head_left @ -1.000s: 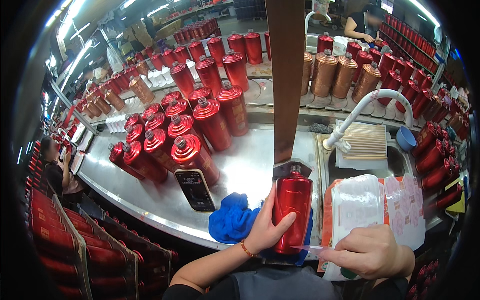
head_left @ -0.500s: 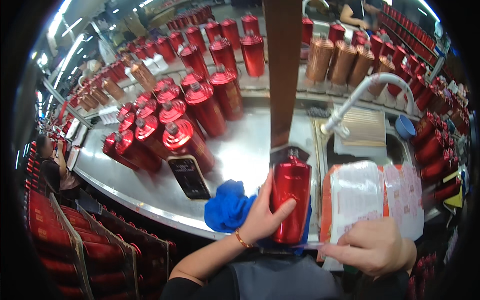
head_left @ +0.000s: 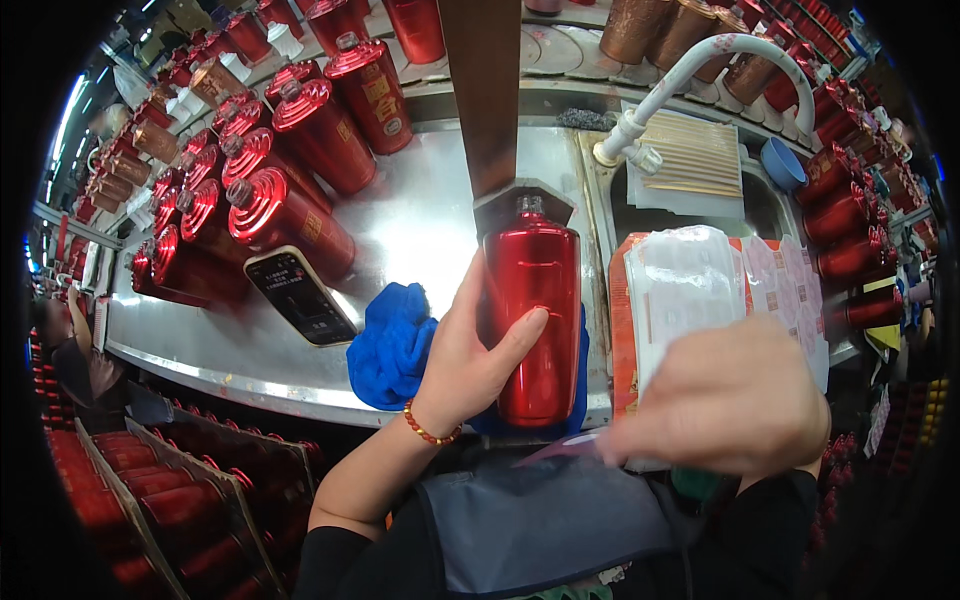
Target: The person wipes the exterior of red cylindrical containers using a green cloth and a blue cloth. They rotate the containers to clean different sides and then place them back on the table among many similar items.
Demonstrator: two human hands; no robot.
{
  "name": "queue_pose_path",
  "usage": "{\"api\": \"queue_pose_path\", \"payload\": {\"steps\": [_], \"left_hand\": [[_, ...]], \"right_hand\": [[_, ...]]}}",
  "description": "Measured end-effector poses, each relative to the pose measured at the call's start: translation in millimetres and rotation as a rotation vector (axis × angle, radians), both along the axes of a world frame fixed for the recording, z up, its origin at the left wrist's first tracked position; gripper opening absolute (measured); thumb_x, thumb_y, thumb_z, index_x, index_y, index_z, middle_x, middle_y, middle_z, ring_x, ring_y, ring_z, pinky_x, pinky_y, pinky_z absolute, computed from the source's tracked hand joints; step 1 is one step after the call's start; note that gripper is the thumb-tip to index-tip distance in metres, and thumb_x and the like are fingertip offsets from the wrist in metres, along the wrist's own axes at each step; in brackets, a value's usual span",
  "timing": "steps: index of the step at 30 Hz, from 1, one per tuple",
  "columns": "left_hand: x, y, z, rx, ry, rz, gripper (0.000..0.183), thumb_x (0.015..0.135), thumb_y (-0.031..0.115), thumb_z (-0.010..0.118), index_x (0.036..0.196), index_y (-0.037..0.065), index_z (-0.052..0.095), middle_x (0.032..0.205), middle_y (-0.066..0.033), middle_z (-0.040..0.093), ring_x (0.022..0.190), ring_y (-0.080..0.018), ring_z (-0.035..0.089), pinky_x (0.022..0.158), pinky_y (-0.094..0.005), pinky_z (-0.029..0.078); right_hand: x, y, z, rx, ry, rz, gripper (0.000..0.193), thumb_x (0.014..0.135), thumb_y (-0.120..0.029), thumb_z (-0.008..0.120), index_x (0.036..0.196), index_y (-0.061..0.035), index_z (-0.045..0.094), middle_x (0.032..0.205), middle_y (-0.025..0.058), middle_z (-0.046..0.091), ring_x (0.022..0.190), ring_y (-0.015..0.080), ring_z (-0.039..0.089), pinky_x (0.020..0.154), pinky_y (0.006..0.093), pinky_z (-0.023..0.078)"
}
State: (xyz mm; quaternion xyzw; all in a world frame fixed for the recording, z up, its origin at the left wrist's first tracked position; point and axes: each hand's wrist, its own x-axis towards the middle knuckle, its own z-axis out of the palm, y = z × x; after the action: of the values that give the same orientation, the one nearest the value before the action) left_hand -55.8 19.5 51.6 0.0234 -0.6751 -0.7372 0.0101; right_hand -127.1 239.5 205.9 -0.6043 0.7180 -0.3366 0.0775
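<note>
My left hand (head_left: 462,368) is wrapped round a glossy red bottle (head_left: 538,345) from its left side, thumb across the front. The bottle stands upright, its clear narrow neck bare, on blue cloth at the counter's front edge. To the right, my right hand (head_left: 735,405) is closed and blurred by motion. From its fingertips a thin, see-through pinkish strip of film (head_left: 562,450) extends left, just below the bottle's base. Beneath that hand lie white backing sheets (head_left: 685,285) and pink printed sheets (head_left: 785,280) on an orange-red one.
A crumpled blue cloth (head_left: 392,345) and a phone (head_left: 300,295) sit left of my left hand. Several red bottles (head_left: 290,220) crowd the metal counter (head_left: 430,220). A brown post (head_left: 485,100) rises behind my bottle. A white tap (head_left: 715,50) arches over the sink; a blue bowl (head_left: 783,165) is beside it.
The view has shifted, so the counter and bottles appear higher and farther left. My left hand keeps its hold on the bottle. My right hand still has the film, now below the bottle's base.
</note>
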Motion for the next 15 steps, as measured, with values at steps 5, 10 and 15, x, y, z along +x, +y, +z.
{"api": "queue_pose_path", "payload": {"steps": [5, 10, 15], "left_hand": [[-1.5, -5.7, 10.9, 0.306, 0.003, -0.109, 0.069, 0.112, 0.045, 0.039, 0.161, -0.001, 0.023, 0.15, -0.0153, 0.049, 0.134, -0.0213, 0.053, 0.113, -0.0363, 0.042], [13.8, -16.6, 3.3, 0.122, 0.034, -0.175, 0.094, 0.101, 0.042, 0.064, 0.163, -0.004, 0.011, 0.159, -0.0215, 0.036, 0.146, -0.0285, 0.04, 0.12, -0.0402, 0.033], [24.4, -12.2, -3.8, -0.203, 0.026, -0.165, 0.108, 0.091, 0.004, 0.076, 0.164, -0.003, -0.003, 0.166, -0.02, 0.024, 0.153, -0.0256, 0.029, 0.124, -0.0395, 0.025]], "right_hand": [[-42.1, -32.9, -40.7, -0.018, -0.172, -0.137, 0.01, 0.085, -0.012, 0.077, 0.093, -0.0053, 0.074, 0.086, 0.0113, 0.073, 0.075, 0.0286, 0.071, 0.069, 0.0344, 0.057], [-65.3, -45.2, -69.7, 0.001, -0.261, -0.211, 0.007, 0.085, -0.002, 0.077, 0.092, 0.0001, 0.076, 0.083, 0.0093, 0.075, 0.073, 0.0171, 0.072, 0.068, 0.0276, 0.056], [-68.7, -48.7, -76.8, 0.004, -0.2, -0.224, 0.009, 0.085, -0.004, 0.078, 0.093, -0.0003, 0.076, 0.084, 0.0095, 0.074, 0.075, 0.0182, 0.072, 0.069, 0.0278, 0.055]]}}
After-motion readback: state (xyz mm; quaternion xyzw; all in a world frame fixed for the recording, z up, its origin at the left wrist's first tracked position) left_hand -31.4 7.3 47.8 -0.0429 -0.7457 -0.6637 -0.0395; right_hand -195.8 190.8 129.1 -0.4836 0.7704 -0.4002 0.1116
